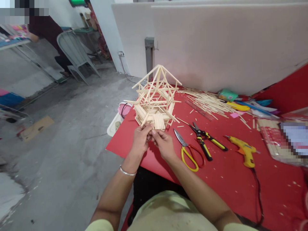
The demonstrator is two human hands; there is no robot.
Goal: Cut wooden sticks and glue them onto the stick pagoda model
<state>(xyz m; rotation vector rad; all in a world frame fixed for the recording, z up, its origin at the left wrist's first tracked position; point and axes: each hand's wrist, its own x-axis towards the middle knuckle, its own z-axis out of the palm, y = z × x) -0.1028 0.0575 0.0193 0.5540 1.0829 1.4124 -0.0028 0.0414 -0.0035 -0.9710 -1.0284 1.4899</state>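
A small house model (157, 102) built of pale wooden sticks, with a peaked open roof frame, stands upright near the corner of the red table. Both my hands meet at its front, just below a panel of sticks laid side by side (159, 122). My left hand (141, 138) has its thumb and fingers pinched together, wearing a bangle at the wrist. Right beside it, my right hand (164, 142) is closed in a pinch too. Whatever the fingertips hold is too small or hidden to name. Scissors (186, 150) with yellow and red handles lie just right of my right hand.
On the red table (216, 189) are black-and-yellow cutters (204, 138), a yellow glue gun (245, 149) with a cord, loose sticks (207, 101) and a clear ruler (198, 110). A white board (228, 45) stands behind. A person sits by a grey chair (74, 48) at far left.
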